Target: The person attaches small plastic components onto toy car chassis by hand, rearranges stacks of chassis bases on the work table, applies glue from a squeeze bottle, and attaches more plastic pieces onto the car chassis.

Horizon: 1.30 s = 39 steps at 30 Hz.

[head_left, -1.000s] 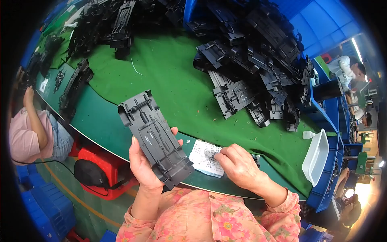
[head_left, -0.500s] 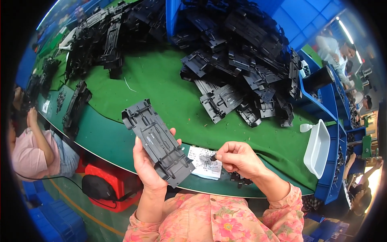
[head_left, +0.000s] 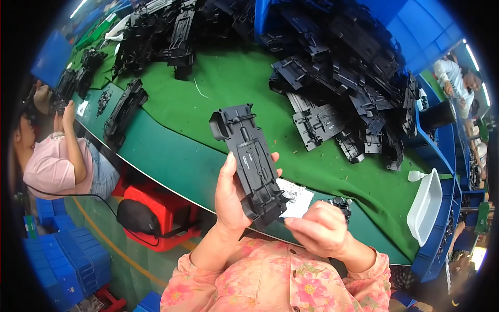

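My left hand (head_left: 228,200) is closed around the edges of a black plastic car chassis (head_left: 251,161), held tilted above the table's front edge. Ribs and moulded channels cover the side facing me. Close to the chassis's lower right end is my right hand (head_left: 325,229), its thumb and fingers pinched together and slightly blurred. Whatever it may hold does not show. A printed white sheet or bag (head_left: 297,200) lies on the table, partly behind the chassis and my right hand. Small black parts (head_left: 340,204) lie just beyond the right hand.
Black chassis (head_left: 317,125) are heaped at the far right, with another pile (head_left: 179,41) at the far left. A white tray (head_left: 423,208) stands by blue bins (head_left: 447,218) on the right. A co-worker (head_left: 62,161) sits at the left, near a red stool (head_left: 156,208).
The view has shifted left, so the scene appears further right. My right hand has come closer to the chassis's lower end; the small black part seen in its pinch is now hidden.
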Each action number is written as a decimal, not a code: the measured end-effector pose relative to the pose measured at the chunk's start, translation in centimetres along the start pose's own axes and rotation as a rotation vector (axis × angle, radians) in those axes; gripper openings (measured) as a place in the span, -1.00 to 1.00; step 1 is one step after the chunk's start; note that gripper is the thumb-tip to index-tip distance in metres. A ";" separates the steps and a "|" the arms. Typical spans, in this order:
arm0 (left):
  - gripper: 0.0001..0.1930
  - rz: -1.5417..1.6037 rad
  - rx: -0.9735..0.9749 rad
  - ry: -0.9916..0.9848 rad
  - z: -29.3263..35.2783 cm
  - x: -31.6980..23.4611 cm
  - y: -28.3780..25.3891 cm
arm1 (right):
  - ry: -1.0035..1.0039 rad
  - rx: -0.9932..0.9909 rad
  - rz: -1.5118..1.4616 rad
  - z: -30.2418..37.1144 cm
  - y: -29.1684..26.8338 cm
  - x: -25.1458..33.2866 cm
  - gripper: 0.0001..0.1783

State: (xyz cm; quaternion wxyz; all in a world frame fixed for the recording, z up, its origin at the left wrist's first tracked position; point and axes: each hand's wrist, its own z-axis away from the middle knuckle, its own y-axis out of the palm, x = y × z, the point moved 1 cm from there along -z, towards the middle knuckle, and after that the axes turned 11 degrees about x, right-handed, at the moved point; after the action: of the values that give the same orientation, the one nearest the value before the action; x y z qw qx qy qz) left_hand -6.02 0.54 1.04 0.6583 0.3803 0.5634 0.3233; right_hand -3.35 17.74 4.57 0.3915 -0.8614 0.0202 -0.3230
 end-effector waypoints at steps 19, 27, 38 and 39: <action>-0.54 -0.023 0.108 -0.006 0.4 0.4 0.9 | -0.195 0.050 0.108 0.4 2.0 -0.2 -0.57; -0.50 -0.022 0.082 0.010 0.4 0.6 1.4 | -0.192 0.062 0.102 0.5 2.0 -0.3 -0.54; -0.46 -0.094 0.177 0.025 1.0 0.6 1.0 | -0.179 0.049 0.107 0.4 2.1 0.0 -0.62; -0.46 -0.107 0.172 0.055 1.0 0.5 1.1 | -0.179 0.064 0.098 0.4 2.0 -0.1 -0.59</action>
State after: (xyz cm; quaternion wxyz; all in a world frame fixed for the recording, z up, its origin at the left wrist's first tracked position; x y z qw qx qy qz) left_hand -4.98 1.42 1.78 0.6238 0.3959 0.6264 0.2483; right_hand -2.71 16.65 2.95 0.4342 -0.8718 0.0170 -0.2259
